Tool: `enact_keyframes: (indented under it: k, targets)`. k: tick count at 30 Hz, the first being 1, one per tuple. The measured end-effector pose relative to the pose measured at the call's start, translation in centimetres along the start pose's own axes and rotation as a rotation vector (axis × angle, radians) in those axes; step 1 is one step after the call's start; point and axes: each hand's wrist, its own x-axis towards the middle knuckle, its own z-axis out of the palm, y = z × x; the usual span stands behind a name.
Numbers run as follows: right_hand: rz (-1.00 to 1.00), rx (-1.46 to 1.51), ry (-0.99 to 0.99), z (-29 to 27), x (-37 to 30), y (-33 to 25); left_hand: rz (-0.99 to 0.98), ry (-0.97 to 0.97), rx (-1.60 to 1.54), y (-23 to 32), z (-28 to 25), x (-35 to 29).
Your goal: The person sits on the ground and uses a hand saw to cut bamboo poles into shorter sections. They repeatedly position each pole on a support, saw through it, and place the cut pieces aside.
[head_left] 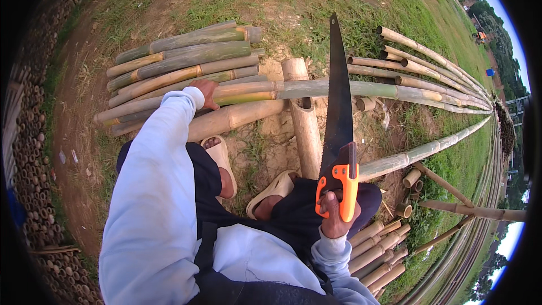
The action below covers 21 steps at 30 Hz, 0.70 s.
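My right hand [337,213] is wrapped round the orange handle of a handsaw [337,96]. The dark blade points up and away from me, its toothed edge to the left, and in this view it crosses in front of a long bamboo pole [305,88]. That pole lies across a notched bamboo support [305,135] on the ground between my feet and runs far off to the right. My left hand [208,92] grips the pole left of the support, thumb toward the support; its other fingers are partly hidden.
Cut bamboo lengths [192,53] lie in a row at the left. Long bamboo poles [429,68] stretch away to the right, and another pole [406,158] lies nearer my right knee. Short bamboo pieces [378,254] are piled at lower right, near a bamboo frame [474,210].
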Motion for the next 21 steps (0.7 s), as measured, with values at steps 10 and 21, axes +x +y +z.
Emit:
enact_keyframes:
  k: [10,21]
  targets:
    - [0.197,-0.084,-0.174,1.7,1.2,5.2,-0.052,-0.033,0.021,0.9,1.4,0.1]
    - [0.154,-0.209,-0.242,1.7,2.5,10.1,-0.071,0.137,0.086,1.9,2.8,-0.1]
